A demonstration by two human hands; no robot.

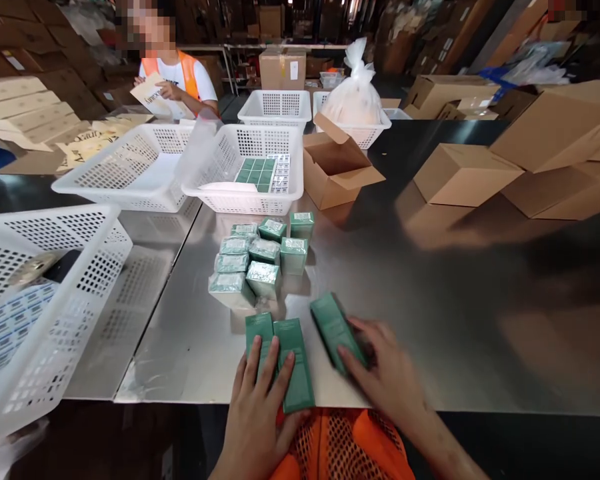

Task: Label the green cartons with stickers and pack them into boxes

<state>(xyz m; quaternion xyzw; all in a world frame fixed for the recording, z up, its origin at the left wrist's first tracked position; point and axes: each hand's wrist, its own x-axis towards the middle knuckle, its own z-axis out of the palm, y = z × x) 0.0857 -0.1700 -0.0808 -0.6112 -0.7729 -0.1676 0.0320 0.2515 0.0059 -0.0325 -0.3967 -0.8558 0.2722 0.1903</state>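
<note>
Two slim green boxes [296,373] lie side by side near the front edge of the metal table. My left hand [263,400] rests on them with its fingers spread, the fingertips touching their upper faces. To the right, my right hand [387,367] grips a third green box [330,323] between thumb and fingers; it is tilted and slightly blurred. Just beyond stands a cluster of several green boxes [264,275], some in clear, crinkled plastic wrap, with labels on their top ends.
An opened carton [335,180] stands behind the cluster, beside a white basket [215,200] with green boxes and label sheets. Another white basket [100,233] is at left, holding labels and a tape roll. Closed cartons [467,173] sit at right. Across the table, a person [183,80] holds printed cardboard.
</note>
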